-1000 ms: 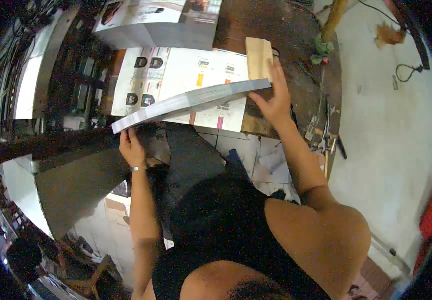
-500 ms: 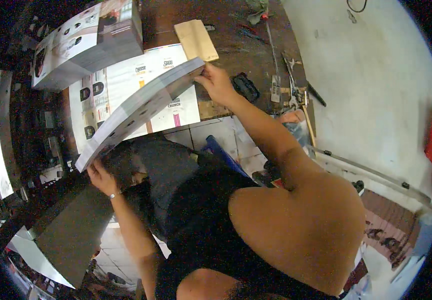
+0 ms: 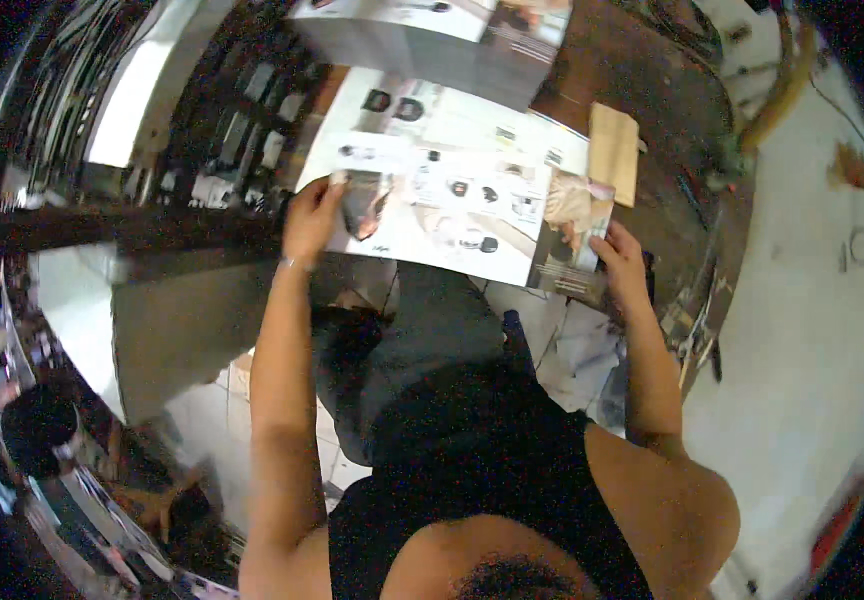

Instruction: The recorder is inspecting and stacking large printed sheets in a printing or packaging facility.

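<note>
A stack of printed sheets [image 3: 467, 215], with dark product pictures on white and a brownish photo panel at its right end, lies face up between my hands over the front edge of the table. My left hand [image 3: 314, 220] is closed on its left end, thumb on top. At the other end my right hand [image 3: 624, 258] grips the right edge, its fingers partly hidden by the sheets. Beneath and beyond it a larger white printed sheet [image 3: 452, 125] covers part of the tabletop. Farther back stands a tall pile of similar prints [image 3: 432, 50].
A pale wooden block [image 3: 613, 155] rests on the dark table [image 3: 667, 110], right of the sheets. Loose tools sit along the table's right side, near a whitish wall [image 3: 802, 300]. Dark shelving [image 3: 232, 130] fills the left. Another person [image 3: 42, 430] is at lower left.
The stack, earlier bent and tilted up on edge, now lies flatter with its printed face showing. My right hand has come down toward me and my left has risen. The view has swung left.
</note>
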Action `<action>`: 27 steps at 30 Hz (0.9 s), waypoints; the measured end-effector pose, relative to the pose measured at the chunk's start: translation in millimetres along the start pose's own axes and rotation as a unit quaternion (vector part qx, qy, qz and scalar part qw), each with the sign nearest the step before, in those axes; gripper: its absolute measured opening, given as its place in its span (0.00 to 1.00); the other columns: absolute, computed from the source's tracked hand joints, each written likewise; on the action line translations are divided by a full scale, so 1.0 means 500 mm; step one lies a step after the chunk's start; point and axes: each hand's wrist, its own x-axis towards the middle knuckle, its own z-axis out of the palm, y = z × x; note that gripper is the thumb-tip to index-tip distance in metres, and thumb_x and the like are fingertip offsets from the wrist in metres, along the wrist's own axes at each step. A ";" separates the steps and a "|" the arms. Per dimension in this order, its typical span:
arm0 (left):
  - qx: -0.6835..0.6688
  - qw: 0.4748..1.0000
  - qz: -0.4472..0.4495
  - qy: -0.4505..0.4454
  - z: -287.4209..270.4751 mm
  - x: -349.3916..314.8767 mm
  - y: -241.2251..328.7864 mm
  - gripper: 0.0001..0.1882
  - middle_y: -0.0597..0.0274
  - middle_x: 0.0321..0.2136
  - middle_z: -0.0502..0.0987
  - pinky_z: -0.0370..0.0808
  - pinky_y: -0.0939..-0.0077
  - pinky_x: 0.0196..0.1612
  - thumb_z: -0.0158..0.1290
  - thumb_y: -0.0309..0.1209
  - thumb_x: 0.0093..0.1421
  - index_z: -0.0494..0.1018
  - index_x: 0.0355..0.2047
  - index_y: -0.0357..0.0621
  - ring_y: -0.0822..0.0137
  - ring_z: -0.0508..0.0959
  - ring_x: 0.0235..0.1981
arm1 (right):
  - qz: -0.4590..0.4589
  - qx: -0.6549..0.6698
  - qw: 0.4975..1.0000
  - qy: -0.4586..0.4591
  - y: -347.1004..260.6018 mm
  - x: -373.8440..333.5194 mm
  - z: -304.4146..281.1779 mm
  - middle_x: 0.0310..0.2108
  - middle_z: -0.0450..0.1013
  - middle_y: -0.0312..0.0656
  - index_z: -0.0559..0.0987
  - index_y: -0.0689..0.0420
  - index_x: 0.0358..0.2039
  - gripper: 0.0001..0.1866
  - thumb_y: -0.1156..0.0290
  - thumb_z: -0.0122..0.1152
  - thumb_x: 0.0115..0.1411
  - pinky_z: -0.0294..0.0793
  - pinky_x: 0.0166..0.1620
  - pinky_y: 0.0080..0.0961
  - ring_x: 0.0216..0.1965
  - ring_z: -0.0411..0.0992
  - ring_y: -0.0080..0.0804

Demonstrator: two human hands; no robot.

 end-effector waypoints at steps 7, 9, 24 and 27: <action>0.139 0.983 -0.092 -0.073 0.004 0.093 -0.050 0.24 0.51 0.40 0.77 0.71 0.66 0.44 0.50 0.50 0.55 0.76 0.42 0.44 0.54 0.77 0.41 | 0.113 -0.055 0.992 0.005 0.057 0.051 0.011 0.32 0.72 0.35 0.73 0.63 0.41 0.13 0.71 0.56 0.56 0.64 0.25 0.15 0.26 0.67 0.17; 0.165 0.977 -0.070 -0.111 0.000 0.096 -0.042 0.28 0.47 0.42 0.76 0.71 0.69 0.48 0.52 0.49 0.54 0.73 0.45 0.38 0.56 0.76 0.44 | 0.087 -0.131 0.987 -0.022 0.060 0.051 0.007 0.29 0.72 0.34 0.74 0.63 0.39 0.12 0.71 0.55 0.56 0.62 0.22 0.15 0.23 0.66 0.17; -0.214 0.888 -0.162 0.372 0.075 -0.103 -0.045 0.23 0.57 0.33 0.75 0.71 0.71 0.38 0.55 0.41 0.55 0.70 0.45 0.37 0.63 0.74 0.34 | 0.132 0.001 0.991 -0.009 0.048 0.042 0.023 0.26 0.71 0.32 0.74 0.61 0.39 0.11 0.70 0.55 0.57 0.60 0.19 0.14 0.18 0.63 0.15; -0.451 0.776 -0.305 0.320 0.105 -0.134 -0.065 0.22 0.59 0.33 0.74 0.70 0.69 0.39 0.54 0.43 0.57 0.70 0.43 0.37 0.63 0.74 0.36 | 0.115 -0.002 0.993 -0.025 0.055 0.042 0.020 0.26 0.71 0.32 0.73 0.61 0.39 0.11 0.70 0.55 0.57 0.59 0.19 0.14 0.18 0.63 0.15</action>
